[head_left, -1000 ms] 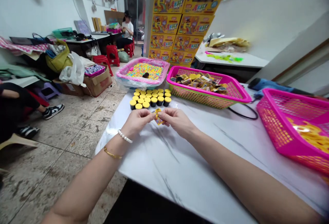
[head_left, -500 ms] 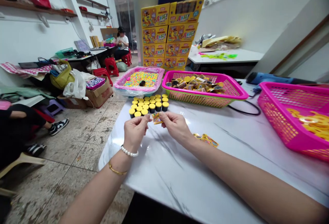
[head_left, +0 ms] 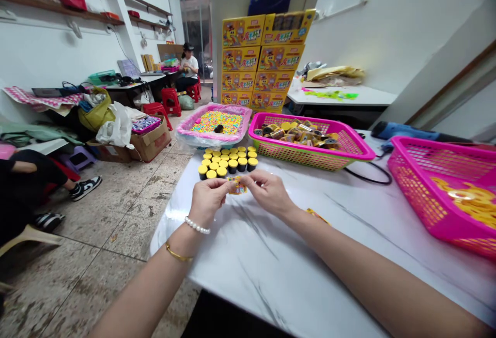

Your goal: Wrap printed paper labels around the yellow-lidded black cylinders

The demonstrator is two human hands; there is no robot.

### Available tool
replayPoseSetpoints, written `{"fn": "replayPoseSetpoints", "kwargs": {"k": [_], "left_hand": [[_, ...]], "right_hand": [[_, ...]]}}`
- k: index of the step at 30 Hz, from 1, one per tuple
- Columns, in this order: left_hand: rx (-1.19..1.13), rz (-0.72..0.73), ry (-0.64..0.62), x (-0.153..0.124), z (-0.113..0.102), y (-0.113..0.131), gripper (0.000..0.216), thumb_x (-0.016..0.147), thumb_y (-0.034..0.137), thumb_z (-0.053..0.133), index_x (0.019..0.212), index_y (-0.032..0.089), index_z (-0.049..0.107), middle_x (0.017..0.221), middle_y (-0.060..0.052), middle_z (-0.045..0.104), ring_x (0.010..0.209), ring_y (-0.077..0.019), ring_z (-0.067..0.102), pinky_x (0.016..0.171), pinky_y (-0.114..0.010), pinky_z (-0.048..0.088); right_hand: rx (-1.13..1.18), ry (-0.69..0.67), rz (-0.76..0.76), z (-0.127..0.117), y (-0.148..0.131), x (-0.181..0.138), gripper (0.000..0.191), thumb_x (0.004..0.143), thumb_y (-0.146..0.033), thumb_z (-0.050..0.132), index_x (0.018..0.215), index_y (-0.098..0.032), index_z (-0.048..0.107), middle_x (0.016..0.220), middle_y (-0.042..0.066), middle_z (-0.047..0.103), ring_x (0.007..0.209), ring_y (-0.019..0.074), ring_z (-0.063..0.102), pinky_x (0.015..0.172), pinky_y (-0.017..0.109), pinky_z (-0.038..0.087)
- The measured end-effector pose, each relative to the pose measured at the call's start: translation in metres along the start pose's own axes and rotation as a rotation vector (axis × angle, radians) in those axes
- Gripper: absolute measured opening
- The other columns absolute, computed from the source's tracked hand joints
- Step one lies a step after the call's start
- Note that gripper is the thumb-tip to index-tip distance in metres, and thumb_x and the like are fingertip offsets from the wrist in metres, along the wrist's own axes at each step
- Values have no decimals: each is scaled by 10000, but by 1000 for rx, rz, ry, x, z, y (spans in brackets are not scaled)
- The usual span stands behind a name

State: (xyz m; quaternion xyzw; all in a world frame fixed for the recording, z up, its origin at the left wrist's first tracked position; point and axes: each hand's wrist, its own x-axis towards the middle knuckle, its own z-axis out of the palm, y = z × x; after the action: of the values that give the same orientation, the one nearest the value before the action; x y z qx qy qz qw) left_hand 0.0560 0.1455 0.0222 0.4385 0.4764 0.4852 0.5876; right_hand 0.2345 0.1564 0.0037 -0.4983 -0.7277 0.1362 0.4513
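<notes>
Between my two hands is a small yellow printed wrapper point(head_left: 237, 185), held just in front of the cups. My left hand point(head_left: 207, 198), with a pearl bracelet on its wrist, pinches the wrapper's left edge between thumb and finger. On the other side my right hand point(head_left: 269, 191) grips the right edge. Right behind the wrapper, several small black cups with yellow lids point(head_left: 232, 165) stand in rows on the white marbled table point(head_left: 248, 260). More yellow printed wrappers point(head_left: 318, 216) lie partly hidden behind my right forearm.
A pink basin of coloured beads point(head_left: 179, 128) and a pink basket of wrapped cups point(head_left: 310, 157) stand at the back. Another pink basket point(head_left: 426, 193) holds yellow pieces at right. Yellow boxes point(head_left: 242, 59) are stacked behind. A person point(head_left: 188, 69) sits far off; another's leg point(head_left: 42, 172) shows left.
My left hand has come up to the wrapper and now pinches its left edge; before, its fingers were just apart from it. The whole view has shifted slightly.
</notes>
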Motion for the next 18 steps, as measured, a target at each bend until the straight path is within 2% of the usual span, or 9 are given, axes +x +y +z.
{"fn": "replayPoseSetpoints", "kwargs": {"k": [2,3,4,6,8,13,16,18], "left_hand": [[-49,-74,-51,1,0,0,355,567,381,886,707,115,698,477,33,532,400,-45,376,400,-198,185],[-70,-117,-74,1,0,1,337,580,352,885,709,118,679,501,24,557,390,-40,377,391,-194,165],[-89,-159,-93,1,0,1,315,604,323,876,713,121,661,520,18,574,379,-36,376,384,-191,148],[-127,-214,-119,1,0,2,263,656,268,849,728,121,643,555,5,602,370,-29,384,373,-181,132],[-172,-230,-150,2,-1,3,221,682,217,832,782,106,669,625,-19,648,387,-19,406,368,-167,156],[-215,-270,-224,4,-3,1,221,693,209,836,803,71,703,660,-36,665,414,-4,396,345,-132,160],[-236,-316,-242,6,-4,2,171,721,170,810,768,68,682,705,-51,685,431,-1,408,327,-110,168],[-279,-357,-238,7,-5,5,106,781,137,751,780,69,670,768,-67,707,420,12,393,313,-93,171]], "right_hand": [[-217,82,-63,-9,19,13,234,892,-421,632,883,-214,739,946,100,697,890,245,630,776,363,483],[-329,86,-82,-13,29,19,220,869,-384,664,988,-217,744,1060,123,691,974,273,621,844,395,479],[-426,52,-92,-15,38,23,263,854,-349,684,1077,-218,731,1128,137,683,1014,292,609,889,420,468],[-558,-52,-90,-17,52,28,342,839,-304,699,1167,-209,692,1136,144,693,1002,307,603,914,438,451],[-613,-100,-70,-15,58,28,332,834,-303,704,1143,-188,670,1054,143,712,950,309,602,883,421,452],[-589,-9,-55,-8,53,25,134,842,-298,677,907,-188,633,973,134,697,909,291,603,848,383,453],[-446,19,9,-8,51,26,60,815,-229,647,789,-195,606,923,121,690,882,269,614,829,373,465],[-304,59,78,-11,50,29,57,767,-205,651,803,-190,609,883,99,689,833,241,623,802,365,482]]}}
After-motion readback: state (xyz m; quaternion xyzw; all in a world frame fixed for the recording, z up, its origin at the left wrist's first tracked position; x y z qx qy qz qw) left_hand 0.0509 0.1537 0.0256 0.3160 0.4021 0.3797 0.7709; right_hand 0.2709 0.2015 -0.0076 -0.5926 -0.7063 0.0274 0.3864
